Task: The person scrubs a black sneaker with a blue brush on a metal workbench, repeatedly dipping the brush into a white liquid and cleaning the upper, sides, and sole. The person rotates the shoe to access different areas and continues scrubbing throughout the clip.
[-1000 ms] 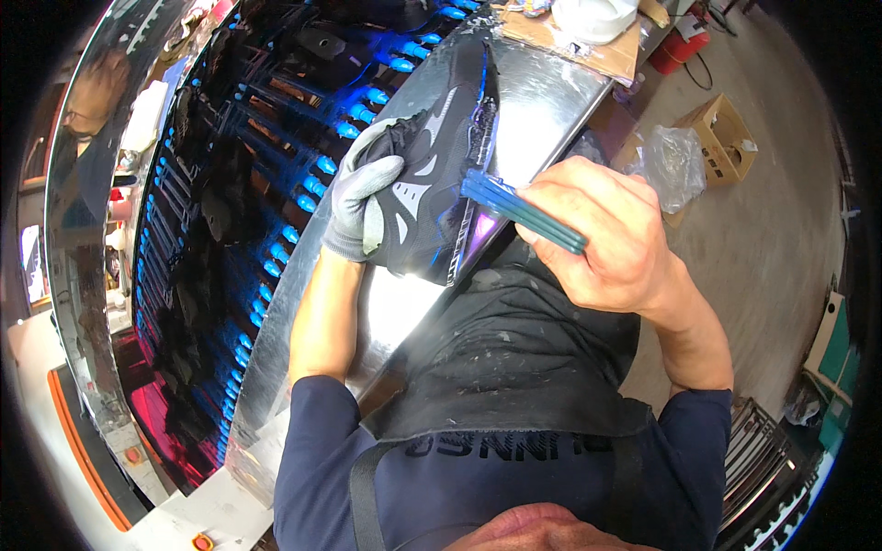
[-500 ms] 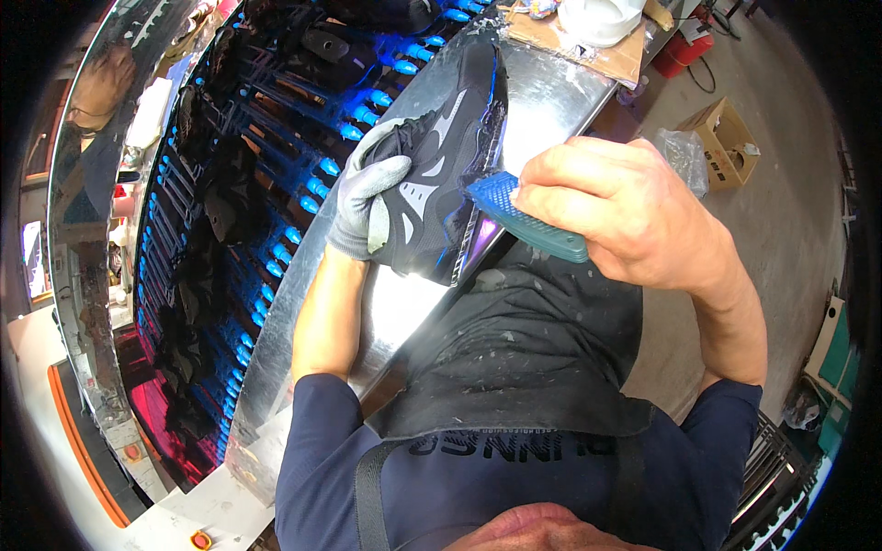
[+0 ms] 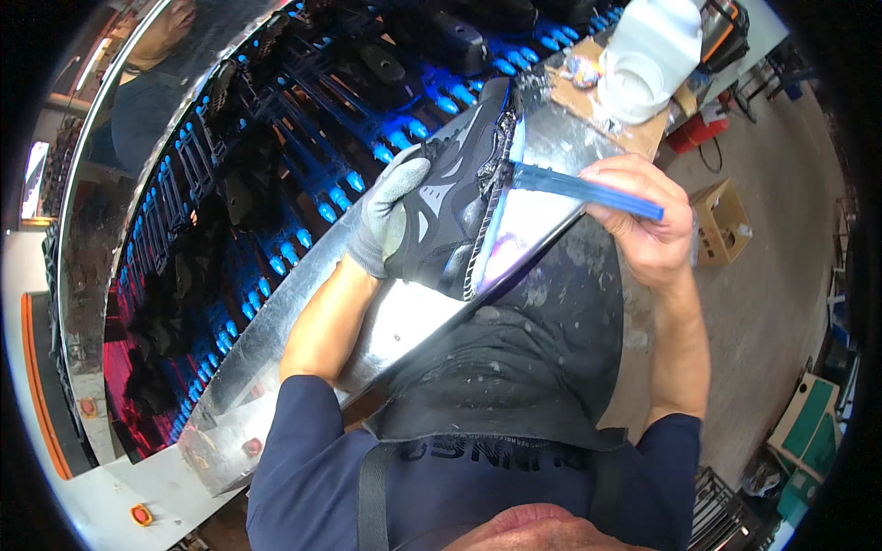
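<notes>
A grey glove covers my left hand [image 3: 390,207], which is closed around a black shoe upper [image 3: 446,220] with pale grey patches. The upper lies tilted over the metal ledge, its toe pointing away and its stitched bottom edge turned to the right. Between the fingers and thumb of my bare right hand [image 3: 648,216] is a blue brush [image 3: 588,189] with a long flat handle, seen nearly edge-on. Its tip meets the upper's bottom edge about midway along; the bristles cannot be made out clearly.
Left of the metal ledge [image 3: 367,335] runs a rack with blue-tipped pegs [image 3: 335,197] and dark shoe parts. A white plastic container [image 3: 634,87] stands on cardboard at the far right end. A cardboard box [image 3: 721,220] sits on the floor. Lower left is a red button [image 3: 141,515].
My right hand has turned the brush from its broad textured face to nearly edge-on and swung lower on the handle's right. The upper stays in my left hand; the whole view has shifted.
</notes>
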A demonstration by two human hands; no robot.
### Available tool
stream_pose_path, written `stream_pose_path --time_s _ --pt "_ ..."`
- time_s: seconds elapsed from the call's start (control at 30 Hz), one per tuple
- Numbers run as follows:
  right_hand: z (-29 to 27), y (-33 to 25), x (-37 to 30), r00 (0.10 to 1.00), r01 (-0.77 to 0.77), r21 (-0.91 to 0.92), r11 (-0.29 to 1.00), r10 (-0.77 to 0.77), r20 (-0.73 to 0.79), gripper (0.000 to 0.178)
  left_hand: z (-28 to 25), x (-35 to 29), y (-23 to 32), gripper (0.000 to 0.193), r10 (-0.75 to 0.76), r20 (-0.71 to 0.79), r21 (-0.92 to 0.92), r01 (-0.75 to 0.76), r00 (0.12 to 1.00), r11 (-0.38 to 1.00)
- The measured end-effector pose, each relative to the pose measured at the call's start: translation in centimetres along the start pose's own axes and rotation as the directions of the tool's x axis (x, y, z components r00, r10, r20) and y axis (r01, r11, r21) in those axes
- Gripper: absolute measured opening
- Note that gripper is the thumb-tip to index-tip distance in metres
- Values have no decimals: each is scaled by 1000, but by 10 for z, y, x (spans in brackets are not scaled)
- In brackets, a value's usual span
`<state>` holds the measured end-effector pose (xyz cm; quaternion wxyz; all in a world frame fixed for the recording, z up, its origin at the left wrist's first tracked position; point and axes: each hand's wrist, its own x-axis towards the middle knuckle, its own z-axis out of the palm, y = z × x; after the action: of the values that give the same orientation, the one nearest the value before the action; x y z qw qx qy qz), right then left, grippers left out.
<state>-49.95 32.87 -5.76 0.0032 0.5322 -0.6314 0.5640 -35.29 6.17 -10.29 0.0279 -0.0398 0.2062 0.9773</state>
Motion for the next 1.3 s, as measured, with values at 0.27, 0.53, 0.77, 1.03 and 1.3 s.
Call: stream_pose_path --time_s 0.27,0.53,0.77,1.03,1.3 --pt "78 16 -54 927 -84 504 860 253 -277 30 -18 4 10 63 33 77 -38 -31 997 999" --pt "20 -32 -34 967 -107 206 973 150 -205 18 11 4 19 55 163 -26 291 -149 986 945" --pt "9 -38 -21 994 59 -4 998 -59 -95 22 44 -4 25 45 176 -32 468 -141 984 872" --pt "-4 -43 -2 978 191 -77 979 -183 100 30 39 1 32 44 291 -122 687 -132 949 715" --pt "-28 -49 26 910 221 -89 971 -172 377 27 48 -2 34 47 342 -116 798 -117 933 591"
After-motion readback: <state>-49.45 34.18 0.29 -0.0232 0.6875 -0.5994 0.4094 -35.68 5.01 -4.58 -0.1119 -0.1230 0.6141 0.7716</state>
